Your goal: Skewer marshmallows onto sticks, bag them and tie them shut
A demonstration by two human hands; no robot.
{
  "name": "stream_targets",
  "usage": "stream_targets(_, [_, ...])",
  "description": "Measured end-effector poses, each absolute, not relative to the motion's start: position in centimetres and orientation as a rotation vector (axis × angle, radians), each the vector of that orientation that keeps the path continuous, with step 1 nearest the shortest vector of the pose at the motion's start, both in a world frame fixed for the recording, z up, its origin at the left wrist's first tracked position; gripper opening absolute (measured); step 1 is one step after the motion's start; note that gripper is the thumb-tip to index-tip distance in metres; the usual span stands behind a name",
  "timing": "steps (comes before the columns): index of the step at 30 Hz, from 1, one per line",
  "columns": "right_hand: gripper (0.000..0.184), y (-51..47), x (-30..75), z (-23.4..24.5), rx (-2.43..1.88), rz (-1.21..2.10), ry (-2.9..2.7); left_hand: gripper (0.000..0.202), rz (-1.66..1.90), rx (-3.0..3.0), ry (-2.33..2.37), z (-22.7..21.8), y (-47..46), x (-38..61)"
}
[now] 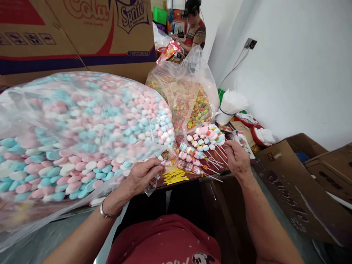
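Close to the table's front edge, my left hand [145, 176] is closed in a pinch, with clear plastic film [151, 186] at its fingers. Beside it lie yellow twist ties [176, 176] and several wrapped marshmallow skewers [189, 161] with white sticks pointing right. My right hand [238, 157] pinches at the stick end of a marshmallow skewer [207, 132], whose pink pieces lie over a pile of unwrapped skewers [200, 143]. The fingers partly hide that stick. A huge clear bag of pink, blue and white marshmallows [82, 135] spreads left of my left hand.
Behind the skewers stands a clear bag of colourful ring-shaped candy [187, 99]. White sticks fill a cup [222, 116]; red bowls [260, 135] sit nearby. Cardboard boxes [291, 190] are at the right, and a large carton [82, 36] at the back. Another person [195, 31] works beyond.
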State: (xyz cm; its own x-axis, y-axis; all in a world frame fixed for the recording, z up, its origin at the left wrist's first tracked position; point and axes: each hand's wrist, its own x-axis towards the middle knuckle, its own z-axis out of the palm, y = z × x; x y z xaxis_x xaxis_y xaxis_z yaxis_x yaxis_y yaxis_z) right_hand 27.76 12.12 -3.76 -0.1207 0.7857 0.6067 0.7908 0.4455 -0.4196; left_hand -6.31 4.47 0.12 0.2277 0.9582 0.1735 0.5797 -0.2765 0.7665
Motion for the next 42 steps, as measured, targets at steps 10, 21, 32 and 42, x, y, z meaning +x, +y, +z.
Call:
stream_targets(10, [0.015,10.1,24.3,-1.2,-1.032,0.278,-1.943,0.028,1.088,0.914,0.957,1.6,4.1,-4.7])
stream_targets(21, [0.019,10.0,22.3,-1.4,-0.791,0.208,-2.114,0.032,1.291,0.398,0.856,1.5,5.0,-2.5])
stream_targets(32, [0.025,10.6,22.7,1.2,-0.619,0.006,-2.269,0.034,1.279,0.502,0.981,2.0,5.2,-3.3])
stream_targets(42, [0.019,8.7,20.5,1.9,-0.786,-0.202,-2.266,0.034,1.423,0.557,1.097,1.0,4.8,-2.4])
